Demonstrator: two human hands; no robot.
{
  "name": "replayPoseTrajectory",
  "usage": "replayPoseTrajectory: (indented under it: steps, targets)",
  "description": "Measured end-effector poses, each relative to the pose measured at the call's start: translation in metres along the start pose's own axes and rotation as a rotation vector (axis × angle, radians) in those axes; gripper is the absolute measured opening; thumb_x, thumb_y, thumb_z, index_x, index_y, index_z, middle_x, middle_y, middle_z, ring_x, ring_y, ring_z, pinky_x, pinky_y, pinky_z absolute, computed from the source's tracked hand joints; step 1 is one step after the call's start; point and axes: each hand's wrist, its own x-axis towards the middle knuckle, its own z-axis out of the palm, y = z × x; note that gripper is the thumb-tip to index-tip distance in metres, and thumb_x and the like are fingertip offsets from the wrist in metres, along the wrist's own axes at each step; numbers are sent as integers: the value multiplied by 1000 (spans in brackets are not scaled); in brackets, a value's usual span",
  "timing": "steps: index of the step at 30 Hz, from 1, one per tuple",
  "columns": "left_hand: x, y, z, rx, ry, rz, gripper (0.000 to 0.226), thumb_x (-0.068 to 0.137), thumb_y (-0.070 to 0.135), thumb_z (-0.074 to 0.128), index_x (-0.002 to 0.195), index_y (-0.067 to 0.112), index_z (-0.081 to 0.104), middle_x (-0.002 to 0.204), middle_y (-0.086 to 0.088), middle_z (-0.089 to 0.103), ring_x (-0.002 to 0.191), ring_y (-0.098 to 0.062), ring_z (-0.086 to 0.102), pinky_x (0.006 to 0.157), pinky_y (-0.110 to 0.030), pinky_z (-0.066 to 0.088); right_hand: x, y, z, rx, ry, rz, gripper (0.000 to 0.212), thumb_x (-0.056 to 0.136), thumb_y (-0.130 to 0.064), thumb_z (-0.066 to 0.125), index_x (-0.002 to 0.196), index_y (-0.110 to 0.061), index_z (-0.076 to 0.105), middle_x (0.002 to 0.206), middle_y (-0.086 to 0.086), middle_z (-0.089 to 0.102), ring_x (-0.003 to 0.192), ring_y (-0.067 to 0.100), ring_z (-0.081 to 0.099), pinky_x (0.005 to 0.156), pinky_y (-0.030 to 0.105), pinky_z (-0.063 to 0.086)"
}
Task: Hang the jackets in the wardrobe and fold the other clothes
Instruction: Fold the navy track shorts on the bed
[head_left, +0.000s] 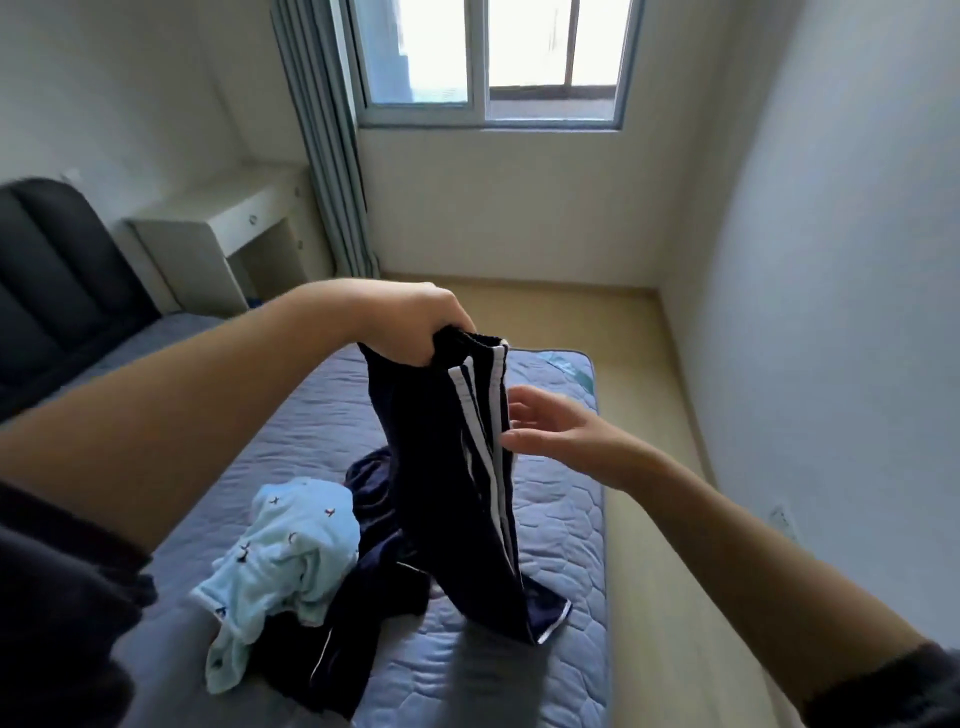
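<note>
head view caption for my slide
Left hand holds striped navy trousers over the bed; open right hand reaches toward them.

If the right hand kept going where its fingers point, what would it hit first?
Probably the dark trousers hanging from the left hand, at their white stripes; the right hand looks very near them, though depth is unclear.

Two arms of one person. We see the left sleeve (62, 597) as a dark, near-black garment of soft matt cloth, bunched in thick folds at its end. The right sleeve (893, 686) is of a like dark cloth, and we see only its end at the picture's corner. Beyond the sleeves, the left forearm (208, 405), right forearm (727, 535), left hand (415, 322) and right hand (556, 436) are bare. Blur hides the weave.
</note>
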Motion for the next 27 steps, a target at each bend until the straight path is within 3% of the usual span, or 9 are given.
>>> replayPoseTrajectory:
  steps: [2, 5, 7, 9, 13, 16, 19, 23, 27]
  targets:
    - [-8, 4, -29, 12, 37, -1, 26, 70, 1, 48, 85, 17, 61, 75, 2, 62, 73, -17, 58, 62, -29, 49, 9, -36, 5, -160, 182, -116, 16, 94, 2, 54, 97, -12, 61, 84, -7, 61, 79, 8, 54, 75, 25, 46]
    - [-24, 7, -70, 37, 120, -45, 30, 69, -1, 52, 79, 26, 58, 76, 8, 60, 70, -7, 55, 55, -19, 44, 21, -83, 2, -180, 382, -193, 16, 96, -4, 53, 81, 0, 57, 71, 3, 46, 69, 14, 41, 66, 26, 36]
    - [-38, 7, -97, 54, 190, -70, 31, 72, 1, 57, 76, 32, 55, 79, 7, 61, 74, -9, 57, 60, -24, 47, 24, -113, -1, -158, 434, -202, 22, 98, -17, 52, 83, -1, 56, 70, 4, 45, 67, 17, 42, 62, 26, 37]
    - [-50, 6, -120, 68, 257, -82, 22, 75, 5, 61, 78, 26, 58, 81, 2, 62, 79, -19, 60, 69, -35, 51, 27, -142, -1, -224, 427, -195, 24, 98, -26, 53, 85, -7, 60, 74, 6, 52, 69, 18, 48, 65, 29, 42]
    - [-68, 11, -157, 48, 356, -95, 6, 79, 14, 62, 75, 17, 58, 80, -6, 64, 82, -32, 64, 78, -44, 52, 30, -180, -2, -350, 541, -318, 14, 96, -27, 55, 87, -21, 63, 70, -7, 66, 66, 13, 61, 68, 32, 52]
    - [-83, 17, -172, 4, 335, -81, 9, 78, 35, 65, 80, 26, 61, 81, 2, 67, 78, -20, 67, 72, -36, 56, 29, -189, 2, -471, 571, -339, 10, 96, -29, 54, 95, -23, 63, 70, -11, 67, 67, 8, 63, 70, 31, 55]
    - [-93, 22, -175, -6, 275, -59, 19, 76, 49, 70, 87, 35, 62, 84, 11, 69, 75, -7, 68, 69, -27, 57, 30, -191, 6, -479, 598, -295, 15, 97, -27, 54, 98, -16, 63, 77, -5, 67, 72, 13, 63, 74, 35, 54]
    - [-97, 25, -175, 46, 265, -57, 24, 80, 52, 66, 93, 32, 65, 88, 11, 69, 78, -6, 68, 77, -31, 58, 27, -191, 13, -373, 533, -188, 15, 97, -26, 52, 103, -15, 60, 75, -4, 64, 67, 11, 62, 67, 28, 54]
    - [-108, 24, -179, 70, 278, -105, 26, 81, 53, 65, 90, 30, 66, 85, 10, 69, 76, -7, 68, 77, -33, 58, 18, -190, 19, -202, 478, -325, 17, 96, -33, 52, 112, -29, 48, 90, -4, 68, 81, 12, 65, 78, 31, 55]
